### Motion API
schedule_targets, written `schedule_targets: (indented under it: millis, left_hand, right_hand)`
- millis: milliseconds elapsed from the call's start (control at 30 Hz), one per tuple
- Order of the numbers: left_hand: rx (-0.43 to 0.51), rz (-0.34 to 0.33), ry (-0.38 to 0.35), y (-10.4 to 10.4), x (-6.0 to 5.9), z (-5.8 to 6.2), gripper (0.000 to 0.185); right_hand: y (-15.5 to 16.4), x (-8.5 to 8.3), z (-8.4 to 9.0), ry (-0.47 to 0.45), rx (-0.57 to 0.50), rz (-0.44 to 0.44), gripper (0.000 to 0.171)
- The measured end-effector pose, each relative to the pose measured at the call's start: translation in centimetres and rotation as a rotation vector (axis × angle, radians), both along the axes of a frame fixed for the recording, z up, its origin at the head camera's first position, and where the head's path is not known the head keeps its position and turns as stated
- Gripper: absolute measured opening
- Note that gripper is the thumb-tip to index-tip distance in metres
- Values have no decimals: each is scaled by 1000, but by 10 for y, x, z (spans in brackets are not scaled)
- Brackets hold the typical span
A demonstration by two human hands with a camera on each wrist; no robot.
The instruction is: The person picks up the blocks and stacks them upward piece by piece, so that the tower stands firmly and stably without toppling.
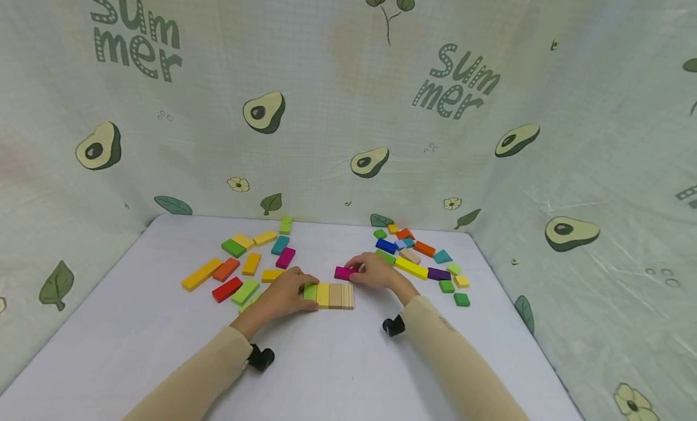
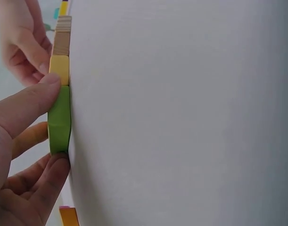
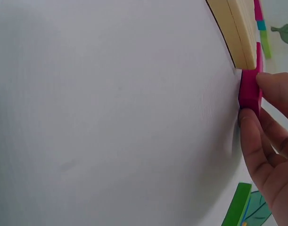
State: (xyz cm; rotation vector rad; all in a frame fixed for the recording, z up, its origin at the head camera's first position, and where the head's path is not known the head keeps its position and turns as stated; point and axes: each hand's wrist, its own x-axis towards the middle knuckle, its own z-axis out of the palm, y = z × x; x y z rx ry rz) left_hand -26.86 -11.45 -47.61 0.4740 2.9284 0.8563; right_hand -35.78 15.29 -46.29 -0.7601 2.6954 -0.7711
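In the head view, a short row of blocks lies on the white table. My left hand (image 1: 284, 294) holds the light green block (image 2: 59, 117) at the row's left end between thumb and fingers. Beside it stand a yellow block (image 1: 323, 296), a plain wood block (image 1: 334, 296) and several thin striped wood slats (image 1: 347, 297). Just behind the row's right end, my right hand (image 1: 376, 271) pinches a magenta block (image 1: 342, 273) by its right end. In the right wrist view the thumb lies on top of this magenta block (image 3: 250, 89) and a fingertip is at its end.
Loose coloured blocks lie to the left, including a long orange-yellow block (image 1: 201, 274), a red block (image 1: 227, 289) and another magenta block (image 1: 285, 257). More lie at the right, among them a long yellow block (image 1: 411, 268) and a purple block (image 1: 438, 274). A patterned cloth (image 1: 327, 191) hangs behind.
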Motion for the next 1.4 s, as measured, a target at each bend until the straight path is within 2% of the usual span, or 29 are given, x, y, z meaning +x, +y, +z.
schedule_targets:
  millis: [300, 600, 867, 1400]
  left_hand:
    - [45, 48, -33, -1, 0, -3, 70]
    - [47, 102, -83, 1, -4, -4, 79]
    - [30, 108, -83, 1, -6, -1, 84]
    - [16, 121, -116, 1, -11, -2, 91]
  right_hand:
    - [-20, 3, -2, -21, -51, 65, 28]
    - [-36, 7, -8, -11, -57, 101, 27]
    - [-48, 15, -4, -8, -53, 96, 29]
    - [-58, 16, -7, 16, -55, 123, 32]
